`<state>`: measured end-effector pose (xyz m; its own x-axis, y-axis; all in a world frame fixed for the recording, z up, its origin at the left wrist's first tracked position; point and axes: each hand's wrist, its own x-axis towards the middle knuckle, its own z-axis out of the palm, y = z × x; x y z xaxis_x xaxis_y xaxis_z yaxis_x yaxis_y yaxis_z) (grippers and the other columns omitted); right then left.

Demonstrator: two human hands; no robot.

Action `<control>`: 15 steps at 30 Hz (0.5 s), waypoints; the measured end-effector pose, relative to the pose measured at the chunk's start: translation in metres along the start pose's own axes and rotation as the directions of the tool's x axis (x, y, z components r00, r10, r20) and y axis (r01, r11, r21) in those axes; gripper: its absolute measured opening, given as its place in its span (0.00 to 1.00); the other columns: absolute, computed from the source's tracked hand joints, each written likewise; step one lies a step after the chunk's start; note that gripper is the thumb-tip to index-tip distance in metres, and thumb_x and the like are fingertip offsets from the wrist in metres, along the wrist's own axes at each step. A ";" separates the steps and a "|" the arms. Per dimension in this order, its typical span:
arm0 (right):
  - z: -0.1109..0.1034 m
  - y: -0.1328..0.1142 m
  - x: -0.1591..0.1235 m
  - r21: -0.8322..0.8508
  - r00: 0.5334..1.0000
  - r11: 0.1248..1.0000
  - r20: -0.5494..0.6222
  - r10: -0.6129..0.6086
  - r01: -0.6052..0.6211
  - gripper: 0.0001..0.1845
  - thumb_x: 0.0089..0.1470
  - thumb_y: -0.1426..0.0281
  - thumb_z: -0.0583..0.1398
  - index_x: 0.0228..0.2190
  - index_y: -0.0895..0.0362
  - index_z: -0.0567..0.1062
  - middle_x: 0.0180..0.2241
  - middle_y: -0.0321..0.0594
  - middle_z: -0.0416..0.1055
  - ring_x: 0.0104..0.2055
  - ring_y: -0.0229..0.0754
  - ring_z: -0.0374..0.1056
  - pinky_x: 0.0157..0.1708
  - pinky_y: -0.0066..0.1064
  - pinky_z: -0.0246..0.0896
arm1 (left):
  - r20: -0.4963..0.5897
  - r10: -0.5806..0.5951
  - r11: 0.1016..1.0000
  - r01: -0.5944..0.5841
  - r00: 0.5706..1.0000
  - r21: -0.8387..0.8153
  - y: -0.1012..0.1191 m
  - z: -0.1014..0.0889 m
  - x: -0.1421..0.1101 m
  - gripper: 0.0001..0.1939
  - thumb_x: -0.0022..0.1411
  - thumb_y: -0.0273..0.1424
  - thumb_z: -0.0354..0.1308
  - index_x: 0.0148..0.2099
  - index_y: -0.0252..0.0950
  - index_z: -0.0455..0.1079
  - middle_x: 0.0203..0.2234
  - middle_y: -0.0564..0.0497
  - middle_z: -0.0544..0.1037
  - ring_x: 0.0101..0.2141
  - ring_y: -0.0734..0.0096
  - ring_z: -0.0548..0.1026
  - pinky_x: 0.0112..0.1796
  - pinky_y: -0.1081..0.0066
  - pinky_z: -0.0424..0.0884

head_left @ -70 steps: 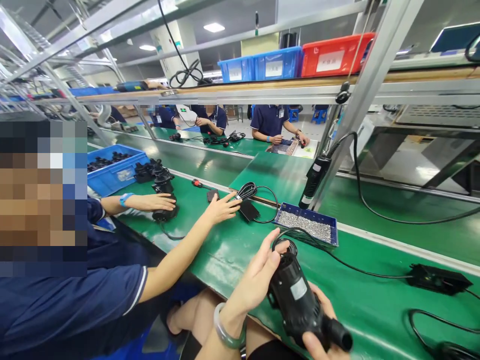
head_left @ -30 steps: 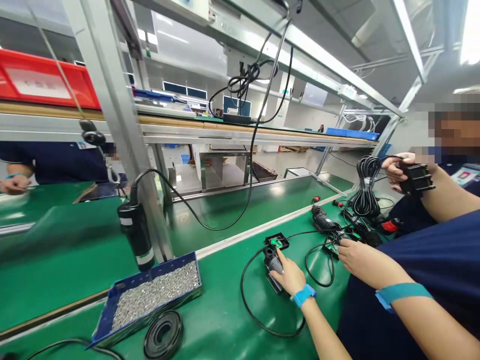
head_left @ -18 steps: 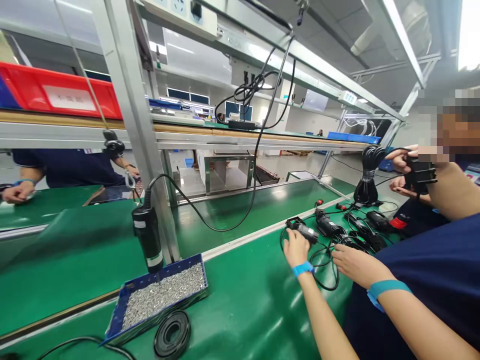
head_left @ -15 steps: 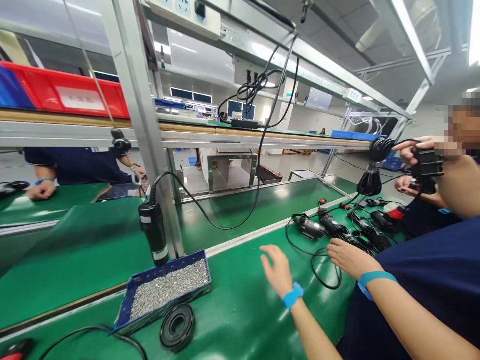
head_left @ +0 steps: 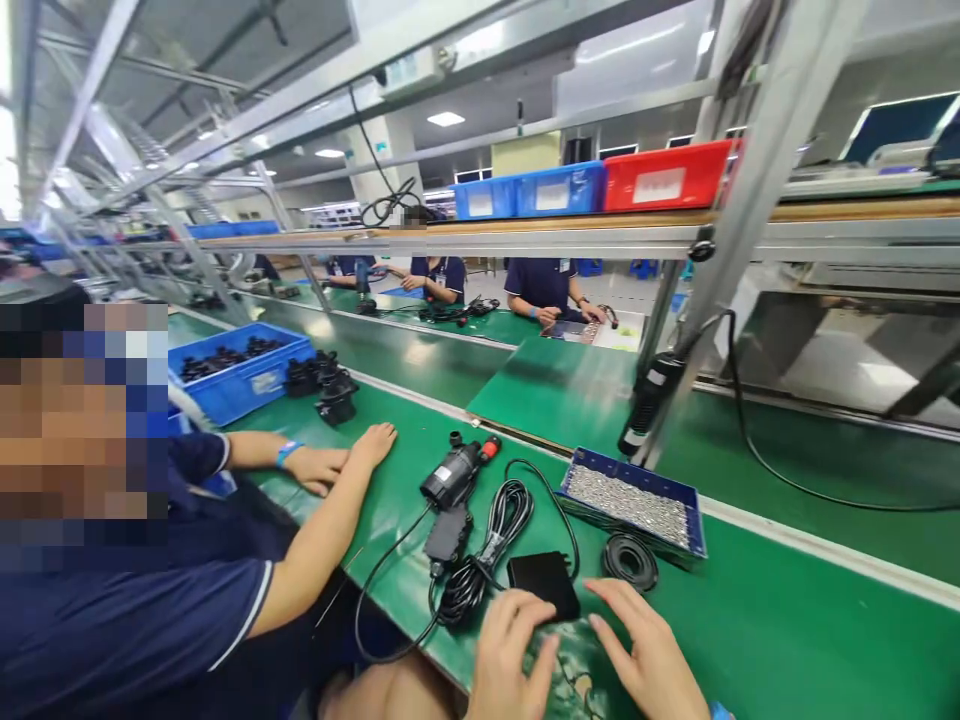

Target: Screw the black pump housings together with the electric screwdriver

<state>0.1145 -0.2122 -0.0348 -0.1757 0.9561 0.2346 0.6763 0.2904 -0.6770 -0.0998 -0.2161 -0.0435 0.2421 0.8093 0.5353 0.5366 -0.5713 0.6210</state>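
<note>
The black box lies on the green table between the spread fingertips of the left hand and right hand; contact is unclear.

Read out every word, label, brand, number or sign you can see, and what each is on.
No text is readable.
Red bin label: too blurred.
Two blue bin labels: too blurred.
Blue crate label: too blurred.
Black cylindrical unit's label: too small.
Hanging tool's labels: too small.

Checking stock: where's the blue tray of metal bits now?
Head view, right of centre: the blue tray sits on the green bench, just beyond the black coil, below the hanging black tool.
</note>
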 end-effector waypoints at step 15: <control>0.064 -0.025 0.018 0.210 0.923 0.976 0.363 -0.124 0.048 0.35 0.41 0.62 0.68 0.53 0.52 0.73 0.49 0.47 0.75 0.52 0.55 0.71 0.52 0.40 0.68 | -0.199 -0.379 0.873 0.420 0.904 0.249 -0.121 -0.100 0.073 0.25 0.62 0.32 0.56 0.61 0.36 0.61 0.56 0.39 0.70 0.58 0.51 0.67 0.58 0.52 0.64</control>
<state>0.0482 -0.1999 -0.0584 -0.5061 0.8612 0.0470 0.5016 0.3383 -0.7962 -0.2276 -0.1014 -0.0223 -0.1452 0.9205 0.3627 0.7710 -0.1245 0.6246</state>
